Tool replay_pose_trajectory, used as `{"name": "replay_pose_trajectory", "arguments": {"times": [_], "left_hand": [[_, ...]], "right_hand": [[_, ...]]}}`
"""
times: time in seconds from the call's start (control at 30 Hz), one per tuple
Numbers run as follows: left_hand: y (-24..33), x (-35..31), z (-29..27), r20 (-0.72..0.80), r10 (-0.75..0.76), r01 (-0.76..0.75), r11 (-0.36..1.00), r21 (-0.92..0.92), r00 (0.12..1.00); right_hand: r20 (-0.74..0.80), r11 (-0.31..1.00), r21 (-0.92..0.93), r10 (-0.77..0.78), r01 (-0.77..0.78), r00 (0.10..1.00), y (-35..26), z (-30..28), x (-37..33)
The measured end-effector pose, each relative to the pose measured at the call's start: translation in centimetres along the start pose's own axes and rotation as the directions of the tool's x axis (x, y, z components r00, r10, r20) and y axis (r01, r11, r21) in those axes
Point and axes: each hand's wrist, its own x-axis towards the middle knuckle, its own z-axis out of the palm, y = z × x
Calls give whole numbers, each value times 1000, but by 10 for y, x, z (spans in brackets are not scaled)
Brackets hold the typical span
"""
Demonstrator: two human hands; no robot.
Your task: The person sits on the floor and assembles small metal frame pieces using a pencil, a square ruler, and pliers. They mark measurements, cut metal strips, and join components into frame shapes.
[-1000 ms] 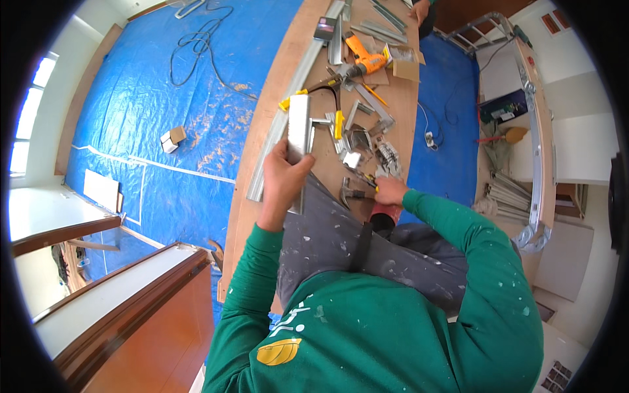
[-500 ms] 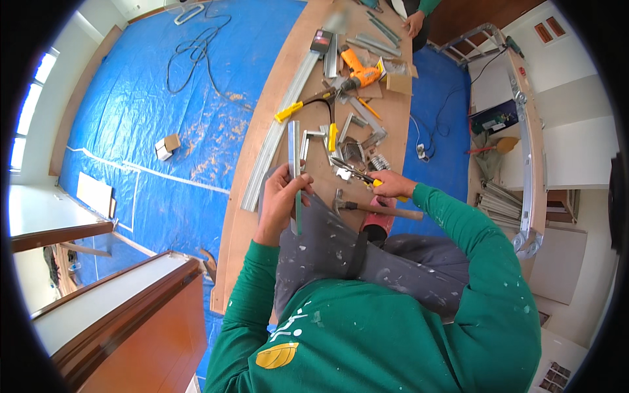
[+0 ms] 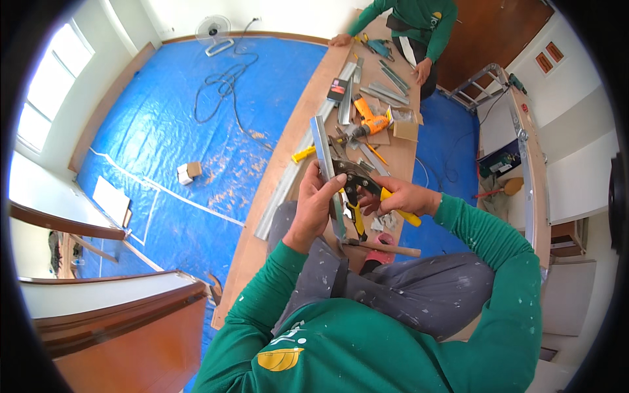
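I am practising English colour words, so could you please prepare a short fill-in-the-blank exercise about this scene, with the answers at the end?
1. The nearer person's left hand, which holds a metal strip, comes from a ____ sleeve.
2. The snips in that person's right hand have ____ handles.
3. The drill has a mostly ____ body.
4. The plastic sheet on the floor is ____.

Missing words: green; yellow; orange; blue.

A bright window at left and white walls border a creased, blue-sheeted floor.
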Motion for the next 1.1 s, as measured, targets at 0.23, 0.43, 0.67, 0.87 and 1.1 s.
{"name": "replay_pose_trajectory", "arguments": {"times": [0.23,0.43,0.67,0.87,1.1], "left_hand": [[15,14,-1,-143,94,-77,989,125,985],[16,20,33,-37,131,-125,982,139,991],[29,20,60,96,217,-233,947,219,971],[39,10,54,31,229,-228,929,292,973],[22,18,48,-22,137,-128,962,241,990]], "right_hand": [[282,933,358,-77,-30,956,30,-13,67],[274,949,315,-62,-29,960,23,-13,28],[336,937,317,-258,149,906,24,-3,9],[403,958,261,-219,117,889,24,4,25],[290,953,298,-138,47,947,44,-5,33]]}}
